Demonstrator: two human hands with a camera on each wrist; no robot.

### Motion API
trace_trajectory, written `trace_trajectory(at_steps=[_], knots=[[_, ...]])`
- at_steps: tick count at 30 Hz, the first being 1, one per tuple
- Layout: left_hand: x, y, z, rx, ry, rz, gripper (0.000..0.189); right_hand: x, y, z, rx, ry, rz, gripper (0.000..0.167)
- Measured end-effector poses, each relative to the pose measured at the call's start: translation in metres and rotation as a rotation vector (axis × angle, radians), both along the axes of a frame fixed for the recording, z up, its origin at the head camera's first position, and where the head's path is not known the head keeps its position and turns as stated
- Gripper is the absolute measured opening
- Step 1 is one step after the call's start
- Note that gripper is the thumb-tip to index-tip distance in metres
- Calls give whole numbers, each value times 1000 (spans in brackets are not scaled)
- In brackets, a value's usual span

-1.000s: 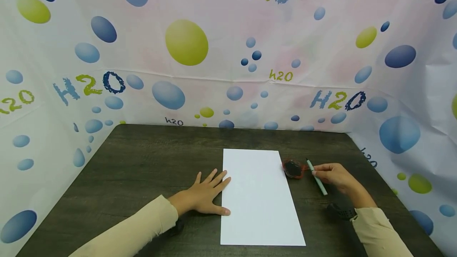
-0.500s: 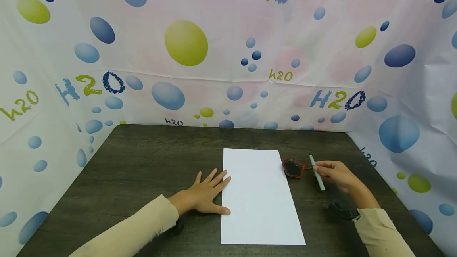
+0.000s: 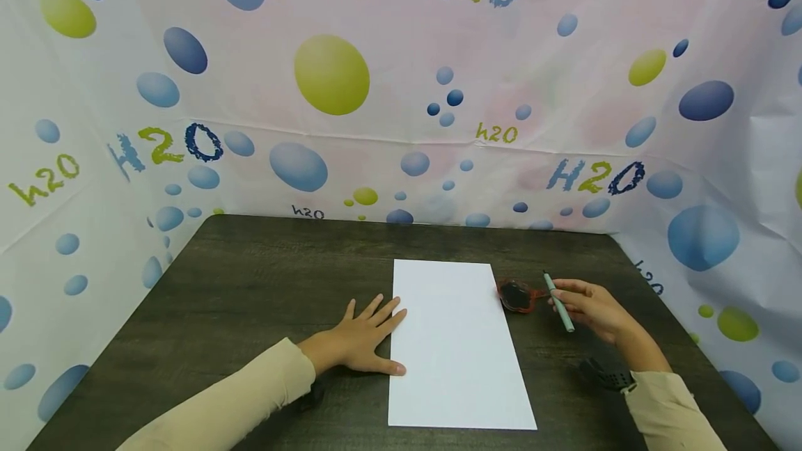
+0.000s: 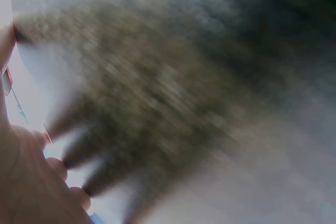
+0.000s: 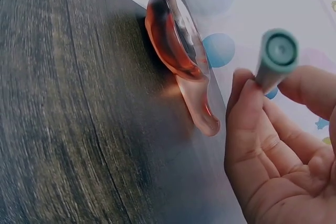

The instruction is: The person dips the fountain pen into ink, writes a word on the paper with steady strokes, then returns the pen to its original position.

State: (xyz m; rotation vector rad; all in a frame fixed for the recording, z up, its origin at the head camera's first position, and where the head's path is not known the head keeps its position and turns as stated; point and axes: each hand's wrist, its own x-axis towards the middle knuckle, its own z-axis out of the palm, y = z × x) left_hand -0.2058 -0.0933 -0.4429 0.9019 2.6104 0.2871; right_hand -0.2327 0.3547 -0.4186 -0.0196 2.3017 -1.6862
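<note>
In the head view a white sheet of paper (image 3: 454, 346) lies on the dark table. My left hand (image 3: 362, 343) rests with spread fingers over the paper's left edge; in the left wrist view that hand (image 4: 37, 177) shows its fingers at the lower left. To the right of the sheet, my right hand (image 3: 592, 308) pinches a pale green pen (image 3: 560, 303) between thumb and fingers, its dark tip pointing away. The right wrist view shows the pen (image 5: 280, 53) end-on. Red-framed sunglasses (image 3: 516, 296) with dark lenses sit at the sheet's right edge, just left of the pen.
The dark wood-grain table (image 3: 282, 270) runs back to a white cloth backdrop (image 3: 401, 89) printed with bubbles and H2O lettering. A black wristband (image 3: 604, 374) is around the right wrist.
My right hand has shifted slightly away from me and to the right, carrying the pen with it. The left hand, the sheet and the sunglasses keep their places.
</note>
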Motion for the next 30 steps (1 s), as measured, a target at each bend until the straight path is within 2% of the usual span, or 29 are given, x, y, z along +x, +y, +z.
trace_trajectory(at_steps=[9,14,18,23,27,30], knots=[[0,0,1,-2,-3,-1,99,1,3,-6,-146,-8,-1,25],[0,0,2,0,7,-2,100,1,4,-7,-193,29,63,26],[0,0,2,-1,9,-1,100,1,4,-8,-272,51,116,30],[0,0,0,-2,5,0,100,2,3,-10,-522,45,184,36],[0,0,0,1,6,-1,100,1,5,-12,-745,38,287,45],[-1,-1,-1,3,8,-1,100,-1,7,-15,-860,52,375,50]])
